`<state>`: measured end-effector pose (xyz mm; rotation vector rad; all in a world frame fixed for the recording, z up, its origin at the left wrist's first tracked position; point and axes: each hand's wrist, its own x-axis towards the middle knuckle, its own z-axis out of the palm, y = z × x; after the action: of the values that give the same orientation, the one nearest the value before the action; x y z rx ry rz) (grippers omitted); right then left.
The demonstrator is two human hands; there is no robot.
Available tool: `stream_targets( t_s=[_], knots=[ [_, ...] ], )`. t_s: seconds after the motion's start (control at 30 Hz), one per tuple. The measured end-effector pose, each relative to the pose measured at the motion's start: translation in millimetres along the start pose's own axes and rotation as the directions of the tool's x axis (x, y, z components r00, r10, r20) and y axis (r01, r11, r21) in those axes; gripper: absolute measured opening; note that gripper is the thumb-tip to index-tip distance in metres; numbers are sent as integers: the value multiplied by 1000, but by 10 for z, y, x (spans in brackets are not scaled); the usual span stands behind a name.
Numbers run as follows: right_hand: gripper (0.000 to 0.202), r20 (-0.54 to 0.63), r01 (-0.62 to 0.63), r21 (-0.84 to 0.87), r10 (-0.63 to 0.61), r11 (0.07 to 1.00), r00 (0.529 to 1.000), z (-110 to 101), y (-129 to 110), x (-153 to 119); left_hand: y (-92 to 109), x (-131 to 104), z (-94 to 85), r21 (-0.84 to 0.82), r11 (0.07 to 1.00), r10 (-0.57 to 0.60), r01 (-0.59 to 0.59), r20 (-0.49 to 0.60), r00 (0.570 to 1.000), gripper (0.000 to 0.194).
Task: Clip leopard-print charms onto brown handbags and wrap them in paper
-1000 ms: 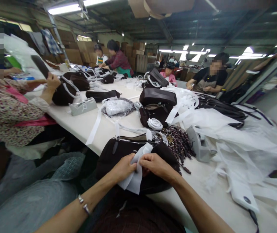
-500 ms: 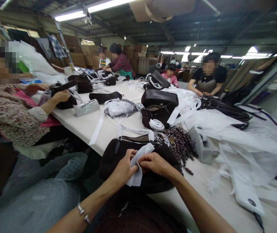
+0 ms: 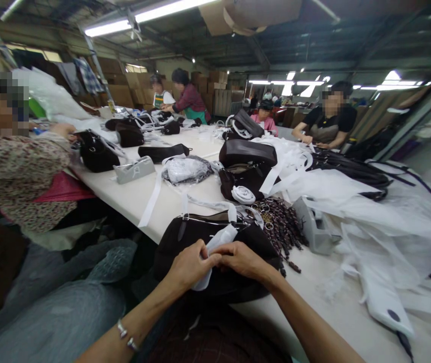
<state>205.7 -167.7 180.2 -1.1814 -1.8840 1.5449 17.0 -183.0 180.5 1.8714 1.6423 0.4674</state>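
A dark brown handbag (image 3: 185,247) rests at the table's near edge, right in front of me. Its handle (image 3: 211,204) has a white wrapping. Over the bag's front, a strip of white wrapping material (image 3: 223,235) is folded lengthwise, narrow and slanting. My left hand (image 3: 192,262) pinches it from the left, thumb on top. From the other side my right hand (image 3: 240,258) has its fingers closed on the same strip, the fingertips of both hands meeting. What lies inside the fold is hidden.
Right of the bag are a pile of dark tassels with rings (image 3: 281,222), a grey tape dispenser (image 3: 313,227), white sheets (image 3: 374,227) and a white corded device (image 3: 387,307). More brown bags (image 3: 247,166) stand behind. A co-worker (image 3: 22,171) sits at left; others work farther back.
The white strip has gone from open and wide to folded narrow, and my hands have come together over it. The co-worker at left has drawn back a hand from a bag.
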Motion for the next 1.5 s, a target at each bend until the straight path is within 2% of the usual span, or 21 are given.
stream_targets(
  t_s=[0.1,0.2,0.3,0.4,0.5,0.63,0.73,0.8,0.87,0.97,1.03,1.17,1.27,1.4,1.5],
  knots=[
    [26,3,-21,14,21,1000,1000,-18,6,-10,16,28,-6,17,1000,8,-8,4,1000,19],
    [19,-5,-164,101,166,981,986,-56,61,-8,-56,42,-36,-115,991,68,-63,42,997,15],
    [42,-11,-308,219,318,926,948,-92,128,5,-171,48,-74,-318,946,95,-61,92,991,21],
    [60,-62,-364,315,401,877,914,-107,157,21,-237,45,-88,-492,870,85,-14,121,989,29],
    [59,-78,-329,495,419,804,905,-113,137,21,-214,21,-60,-637,771,93,14,133,987,35],
    [42,-24,-201,770,342,606,940,-107,82,2,-122,-28,37,-812,581,144,64,179,973,45],
    [32,-140,-65,843,334,535,932,-74,63,7,-85,-56,112,-854,508,119,114,201,972,59],
    [32,-209,2,848,331,530,920,-43,67,25,-85,-74,146,-838,519,81,170,246,966,63],
    [33,-266,43,834,332,550,905,-18,76,48,-93,-91,168,-798,562,79,217,313,946,56],
    [36,-328,64,806,354,588,876,-15,81,57,-107,-103,197,-769,611,136,189,337,931,48],
    [38,-319,46,797,355,602,879,-39,69,33,-119,-95,226,-777,615,181,133,304,935,45],
    [44,-188,-37,802,311,596,932,-100,34,-42,-160,-72,298,-784,613,200,103,280,939,41],
    [46,-206,-49,775,326,630,923,-94,46,-39,-169,-78,316,-791,599,196,122,292,936,40],
    [42,-317,5,758,361,653,877,-27,59,12,-113,-91,267,-841,516,230,164,320,919,61],
    [42,-264,-36,719,320,694,910,-74,-21,-40,-51,-95,214,-849,484,233,211,357,905,72]
  ],
)
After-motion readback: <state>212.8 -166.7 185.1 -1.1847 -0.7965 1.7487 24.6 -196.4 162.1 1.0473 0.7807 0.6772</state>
